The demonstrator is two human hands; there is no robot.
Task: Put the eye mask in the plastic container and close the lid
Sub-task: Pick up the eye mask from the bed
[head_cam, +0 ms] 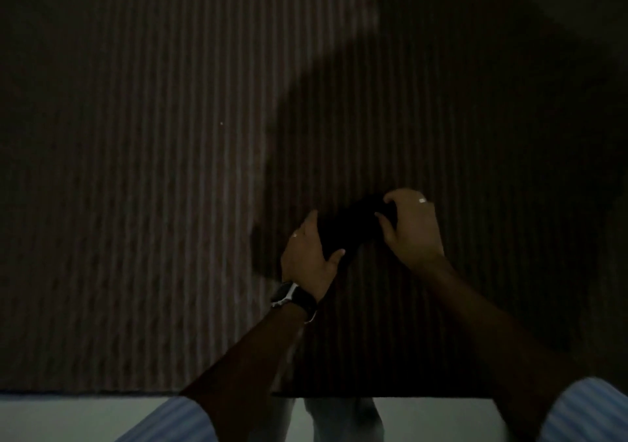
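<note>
Dim room, very little light; a ribbed, striped mat (153,204) covers most of the view, its near edge running straight across just above a pale floor strip (68,418). Nearest the camera, two striped sleeves at the bottom corners, bare forearms reaching forward over the mat. Left wrist carries a watch (294,297). Left hand (311,254) and right hand (413,227) sit close together right of centre, both closed on a dark, oblong object between them, judged to be the eye mask (353,226), though it is too dark to make out fabric or strap. Its long axis runs from lower left to upper right: left hand cups the near-left end, thumb curled under and fingers wrapped behind; right hand pinches the far-right end, fingers bent over the top, a ring catching light. Neither hand is nearer in any useful sense; each has an end. Whether the mask rests on the mat or is lifted clear of it cannot be told. No plastic container or lid shows anywhere; it may sit in the shadowed right part of the mat or out of view. Open mat lies to the left and beyond, lit faintly; a broad shadow covers the right and far right. Judgement: the mask is in hand, not yet stowed, and finding the container comes next.
</note>
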